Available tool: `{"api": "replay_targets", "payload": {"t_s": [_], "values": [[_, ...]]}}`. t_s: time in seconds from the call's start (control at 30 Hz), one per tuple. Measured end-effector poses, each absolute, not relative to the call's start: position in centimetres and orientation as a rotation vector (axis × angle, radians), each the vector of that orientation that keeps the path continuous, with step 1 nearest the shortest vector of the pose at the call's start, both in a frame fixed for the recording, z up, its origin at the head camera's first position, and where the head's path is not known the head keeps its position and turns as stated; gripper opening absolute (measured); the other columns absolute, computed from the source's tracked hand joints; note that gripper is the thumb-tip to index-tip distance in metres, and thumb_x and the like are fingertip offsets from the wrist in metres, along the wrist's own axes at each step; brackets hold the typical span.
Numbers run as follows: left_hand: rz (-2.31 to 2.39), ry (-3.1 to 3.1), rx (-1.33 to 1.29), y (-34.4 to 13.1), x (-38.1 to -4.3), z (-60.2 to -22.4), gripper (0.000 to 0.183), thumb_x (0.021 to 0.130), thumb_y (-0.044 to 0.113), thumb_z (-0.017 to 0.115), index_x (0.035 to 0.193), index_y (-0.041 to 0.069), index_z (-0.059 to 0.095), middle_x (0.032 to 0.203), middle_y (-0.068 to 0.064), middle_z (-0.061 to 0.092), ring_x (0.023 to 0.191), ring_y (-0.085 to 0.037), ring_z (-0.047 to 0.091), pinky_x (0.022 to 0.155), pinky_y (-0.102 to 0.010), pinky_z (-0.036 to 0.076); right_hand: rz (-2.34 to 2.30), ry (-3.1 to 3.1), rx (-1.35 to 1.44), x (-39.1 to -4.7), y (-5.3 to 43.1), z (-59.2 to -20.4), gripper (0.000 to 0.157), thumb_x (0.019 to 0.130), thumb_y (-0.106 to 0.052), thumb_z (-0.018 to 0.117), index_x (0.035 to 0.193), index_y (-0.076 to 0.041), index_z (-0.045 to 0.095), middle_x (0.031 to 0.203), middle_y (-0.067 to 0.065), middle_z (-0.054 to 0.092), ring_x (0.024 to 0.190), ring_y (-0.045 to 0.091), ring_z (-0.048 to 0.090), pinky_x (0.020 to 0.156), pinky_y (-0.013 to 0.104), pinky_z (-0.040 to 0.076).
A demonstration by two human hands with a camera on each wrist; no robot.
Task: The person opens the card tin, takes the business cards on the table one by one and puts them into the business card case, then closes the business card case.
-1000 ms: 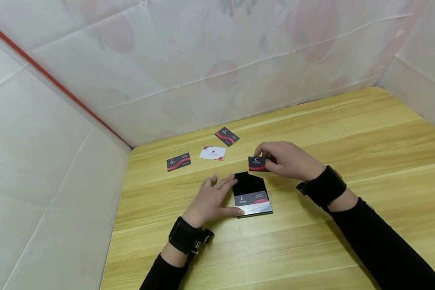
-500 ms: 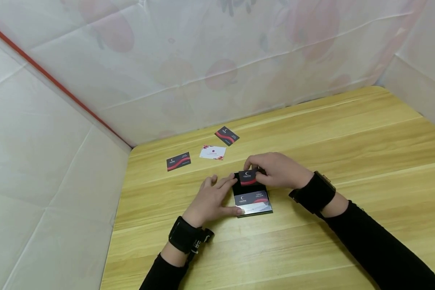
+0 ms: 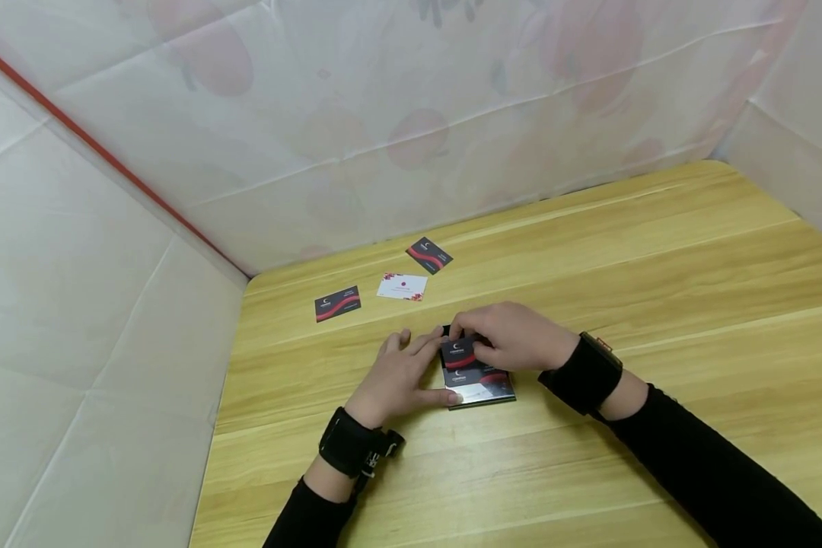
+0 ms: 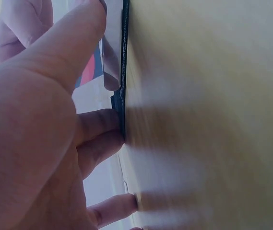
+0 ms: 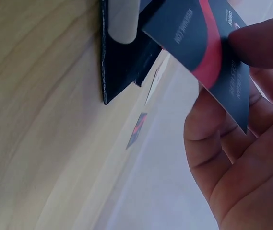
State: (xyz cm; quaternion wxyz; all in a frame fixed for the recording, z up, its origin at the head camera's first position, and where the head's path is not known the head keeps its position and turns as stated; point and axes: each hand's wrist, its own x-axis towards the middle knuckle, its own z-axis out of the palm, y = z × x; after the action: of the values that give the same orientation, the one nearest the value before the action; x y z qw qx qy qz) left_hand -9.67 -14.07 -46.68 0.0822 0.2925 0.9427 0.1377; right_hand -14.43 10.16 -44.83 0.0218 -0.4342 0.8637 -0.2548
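Observation:
A black card holder (image 3: pixel 511 399) lies on the table, with a shiny metal pocket (image 3: pixel 481 393) at its near end. A dark business card with a red wave shows in that pocket. My left hand (image 3: pixel 399 384) rests along the holder's left side, fingers spread. Its thumb presses on the metal pocket and its fingertips touch the holder's far left edge. Between thumb and fingers, my right hand (image 3: pixel 517 335) pinches another dark business card (image 3: pixel 457 355), seen tilted in the right wrist view. That card is close over the holder, and the hand covers its right part.
Two dark business cards, one at the left (image 3: pixel 338 304) and one farther back (image 3: pixel 429 255), lie on the wooden table (image 3: pixel 589 472). Between them lies a white card (image 3: pixel 402 287) with red corners. A pale patterned sheet (image 3: pixel 356 129) stands along the back edge.
My right hand has brought its card left and toward me, from beyond the holder to over it, near the metal pocket. The left hand stays in place on the holder.

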Motion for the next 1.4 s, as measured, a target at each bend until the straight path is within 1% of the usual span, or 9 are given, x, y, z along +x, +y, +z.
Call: {"api": "replay_targets", "payload": {"t_s": [0.17,0.4,0.63,0.87,1.07,1.27,1.4], "values": [[0.41,2.819,0.893,-14.07,-9.71,-46.7,0.093,0.082,0.069,0.066,0.157,0.022,0.034,0.162,0.002,0.032,0.142,-0.047,0.03,0.119,-0.054,0.018,-0.781,2.653,-1.342,-14.34,10.05,-44.9,0.026,0.091,-0.007,0.059,0.11,-0.021,0.067,0.103,-0.009,0.07,0.076,0.003,0.058,0.07,0.023,0.05],[0.416,2.805,0.878,-14.15,-9.84,-46.91,0.095,0.082,0.07,0.065,0.157,0.022,0.033,0.163,0.003,0.03,0.142,-0.045,0.029,0.12,-0.052,0.015,-0.766,2.632,-1.351,-14.13,9.9,-44.85,0.024,0.09,-0.005,0.062,0.11,-0.018,0.069,0.106,-0.006,0.069,0.081,0.005,0.057,0.073,0.026,0.05],[0.419,2.812,0.886,-14.16,-9.81,-46.89,0.095,0.083,0.07,0.064,0.157,0.02,0.033,0.163,0.002,0.031,0.143,-0.048,0.028,0.119,-0.054,0.017,-0.716,2.637,-1.358,-14.15,9.88,-45.14,0.025,0.088,-0.005,0.064,0.108,-0.019,0.07,0.103,-0.007,0.062,0.078,0.008,0.053,0.071,0.025,0.048],[0.406,2.82,0.911,-14.15,-9.84,-46.78,0.094,0.083,0.07,0.064,0.156,0.018,0.036,0.162,0.001,0.032,0.142,-0.046,0.03,0.119,-0.054,0.017,-0.672,2.618,-1.34,-14.11,9.74,-45.26,0.024,0.087,-0.007,0.067,0.107,-0.02,0.07,0.101,-0.008,0.063,0.079,0.008,0.054,0.074,0.027,0.049],[0.409,2.817,0.909,-14.13,-9.88,-46.84,0.094,0.082,0.07,0.065,0.156,0.019,0.035,0.163,0.001,0.031,0.143,-0.046,0.03,0.119,-0.054,0.016,-0.685,2.62,-1.358,-14.06,9.65,-45.04,0.023,0.087,-0.007,0.068,0.106,-0.018,0.07,0.101,-0.006,0.063,0.083,0.009,0.054,0.076,0.03,0.049],[0.401,2.813,0.892,-14.12,-9.87,-46.78,0.095,0.082,0.071,0.064,0.157,0.023,0.033,0.163,0.002,0.03,0.143,-0.045,0.029,0.12,-0.053,0.016,-0.693,2.635,-1.364,-13.96,9.59,-45.0,0.021,0.089,-0.009,0.069,0.107,-0.019,0.07,0.101,-0.006,0.064,0.085,0.009,0.054,0.077,0.031,0.049],[0.404,2.819,0.891,-14.17,-9.85,-46.85,0.095,0.081,0.071,0.064,0.157,0.023,0.034,0.163,0.002,0.031,0.143,-0.046,0.029,0.12,-0.053,0.016,-0.69,2.619,-1.358,-13.96,9.51,-45.17,0.018,0.09,-0.012,0.07,0.106,-0.019,0.07,0.092,-0.008,0.062,0.078,0.007,0.053,0.072,0.028,0.048]]}}
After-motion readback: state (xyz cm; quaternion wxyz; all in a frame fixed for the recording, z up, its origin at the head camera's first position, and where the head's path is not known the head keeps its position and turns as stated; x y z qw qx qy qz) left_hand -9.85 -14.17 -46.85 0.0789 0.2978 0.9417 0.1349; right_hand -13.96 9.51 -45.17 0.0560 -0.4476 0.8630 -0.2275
